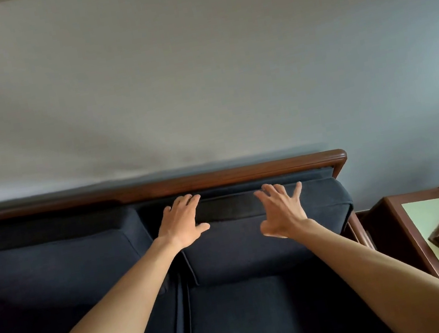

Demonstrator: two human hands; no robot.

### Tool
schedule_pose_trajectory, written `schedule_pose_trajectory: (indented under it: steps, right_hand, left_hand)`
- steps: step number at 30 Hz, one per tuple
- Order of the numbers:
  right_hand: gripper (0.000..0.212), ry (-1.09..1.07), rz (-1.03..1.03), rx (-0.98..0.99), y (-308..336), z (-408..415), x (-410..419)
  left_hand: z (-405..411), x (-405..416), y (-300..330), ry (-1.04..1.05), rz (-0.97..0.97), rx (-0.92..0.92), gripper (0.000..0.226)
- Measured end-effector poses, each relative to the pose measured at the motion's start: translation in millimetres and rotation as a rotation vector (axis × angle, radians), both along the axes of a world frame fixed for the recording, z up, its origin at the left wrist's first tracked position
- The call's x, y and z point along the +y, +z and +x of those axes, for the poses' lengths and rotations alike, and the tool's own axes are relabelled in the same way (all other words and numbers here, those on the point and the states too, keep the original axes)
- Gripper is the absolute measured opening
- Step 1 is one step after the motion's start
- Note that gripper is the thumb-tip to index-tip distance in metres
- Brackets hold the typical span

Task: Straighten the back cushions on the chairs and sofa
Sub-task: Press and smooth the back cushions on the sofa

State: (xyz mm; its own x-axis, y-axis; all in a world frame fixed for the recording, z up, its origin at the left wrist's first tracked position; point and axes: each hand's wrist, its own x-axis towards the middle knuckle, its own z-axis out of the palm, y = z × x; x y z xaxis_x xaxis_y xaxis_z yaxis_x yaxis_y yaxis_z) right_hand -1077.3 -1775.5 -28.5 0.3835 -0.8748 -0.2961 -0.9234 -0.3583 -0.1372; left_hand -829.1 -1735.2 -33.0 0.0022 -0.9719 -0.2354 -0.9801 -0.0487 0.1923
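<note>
The dark back cushion [265,234] is seen at the right end of the sofa [254,321], leaning against the wooden top rail [214,178]. It is judged soft, light and yielding, best taken along its top edge. The left hand [182,223] is laid there, fingers [189,201] extended; the right hand [281,209] is spread open, nothing gripped. No writing can be read.

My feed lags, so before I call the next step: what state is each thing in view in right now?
Left hand: open, flat on the right back cushion's top.
Right hand: open, fingers spread, at the same cushion.
Right back cushion: upright, below the wooden rail.
Left back cushion: upright, untouched.
</note>
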Motion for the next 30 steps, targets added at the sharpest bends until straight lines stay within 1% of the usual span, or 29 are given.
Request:
schedule_pose_trajectory:
  steps: [4, 7, 11, 14, 16, 19, 21, 25, 30]
  right_hand:
    - [0.054, 0.042, 0.043, -0.194, 48.7, 85.2, 8.9]
    - [0.045, 0.086, 0.062, -0.318, 81.9, 154.6, 21.2]
    - [0.04, 0.122, 0.075, -0.363, 100.9, 254.2, 40.8]
    - [0.033, 0.136, 0.081, -0.33, 87.0, 329.8, 52.6]
    - [0.041, 0.132, 0.091, -0.305, 68.2, 373.5, 58.2]
    - [0.068, 0.15, 0.102, -0.189, 36.2, 425.0, 65.8]
    - [0.082, 0.133, 0.096, -0.121, 15.8, 448.2, 69.9]
    - [0.104, 0.098, 0.076, -0.007, -11.4, 470.5, 71.4]
    - [0.122, 0.111, 0.077, 0.107, -27.4, 478.9, 69.0]
  left_hand:
    - [44.1, 15.1, 52.5, 0.068, -0.115, 0.059, 0.072]
    - [96.5, 34.3, 80.9, 0.091, -0.19, 0.071, 0.061]
    - [199.7, 60.6, 98.0, 0.133, -0.192, 0.111, 0.055]
    - [293.8, 72.8, 93.3, 0.135, -0.114, 0.092, 0.066]
    - [350.3, 77.6, 82.8, 0.12, -0.038, 0.053, 0.081]
    - [418.2, 86.0, 58.7, 0.094, 0.087, -0.033, 0.105]
    - [451.5, 90.2, 41.2, 0.063, 0.146, -0.079, 0.115]
    - [490.7, 86.4, 11.3, 0.035, 0.191, -0.084, 0.129]
    - [501.7, 79.9, -17.3, -0.017, 0.222, -0.103, 0.134]
